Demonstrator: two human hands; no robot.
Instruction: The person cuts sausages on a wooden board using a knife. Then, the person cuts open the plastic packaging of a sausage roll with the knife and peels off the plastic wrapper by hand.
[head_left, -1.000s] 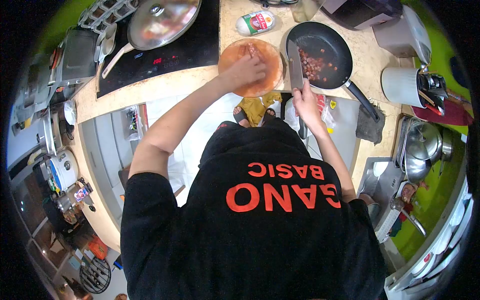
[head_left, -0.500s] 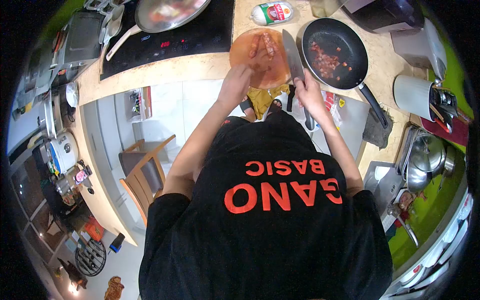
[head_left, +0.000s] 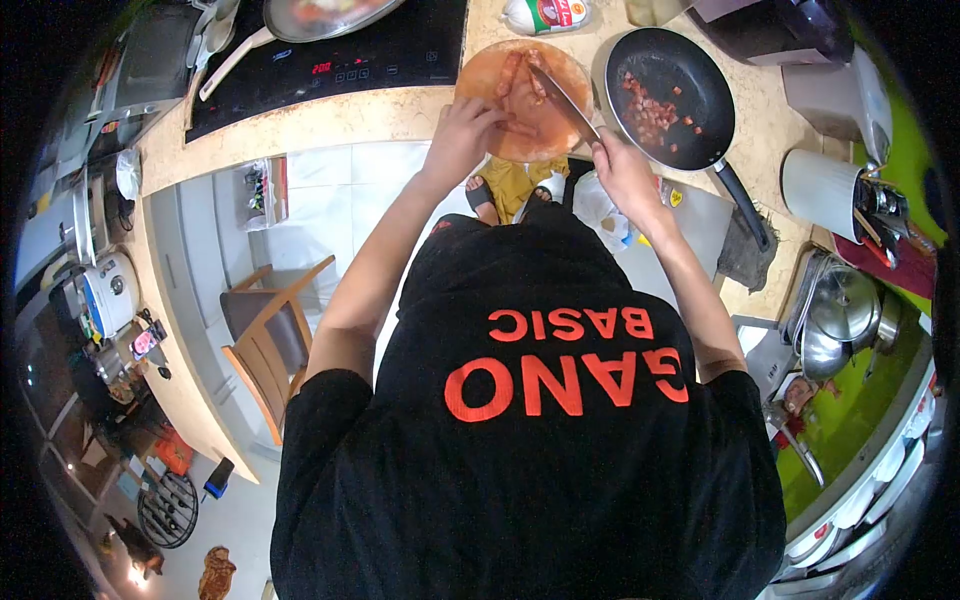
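Note:
A round, orange-stained board (head_left: 556, 140) lies on the counter with sausage pieces (head_left: 508, 75) on its far part. Another piece (head_left: 520, 128) lies near its left edge, at the fingertips of my left hand (head_left: 464, 132), whose fingers are bent close together. Wrapped around the knife handle, my right hand (head_left: 622, 168) is at the board's right. The knife blade (head_left: 565, 102) slants across the board, its tip by the far sausage pieces. Diced reddish meat (head_left: 650, 112) sits in the black frying pan (head_left: 705, 90) to the right.
A lidded pan (head_left: 325, 12) stands on the black cooktop (head_left: 375, 70) at left. Behind the board lies a white wrapped roll (head_left: 545, 14). The frying pan's handle (head_left: 742, 205) juts over the counter edge near a dark cloth (head_left: 745, 250). A utensil holder (head_left: 820, 190) stands at right.
My left hand has gone from the sausages to the board's near left edge, where a piece now lies. The knife has swung from beside the board to a slant over it.

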